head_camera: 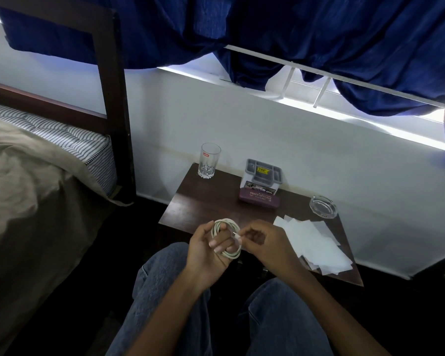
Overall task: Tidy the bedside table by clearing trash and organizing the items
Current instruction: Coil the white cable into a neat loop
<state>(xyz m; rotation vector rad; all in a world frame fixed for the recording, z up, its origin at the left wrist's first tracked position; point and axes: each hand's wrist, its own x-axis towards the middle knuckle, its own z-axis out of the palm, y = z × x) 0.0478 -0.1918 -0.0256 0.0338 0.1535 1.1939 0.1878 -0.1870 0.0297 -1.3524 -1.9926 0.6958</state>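
my knees (162, 278): right up at the bedside table (206, 201), easy reach
left hand (206, 253): fingers curled through the cable coil (229, 254) so loops don't spring apart
right hand (265, 242): pinching its plug end (238, 236), probably to tuck it in

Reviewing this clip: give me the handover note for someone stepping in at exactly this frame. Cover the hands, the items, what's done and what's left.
Left hand: holds the white cable, coiled round its fingers.
Right hand: pinches the cable's loose end.
On the bedside table: drinking glass back left, grey organizer at the wall, purple glasses case in front of it, ashtray to the right, loose white papers front right.
Done: cable nearly coiled.
Left: finish the coil and set it down, probably by the organizer; sort or bin the papers.
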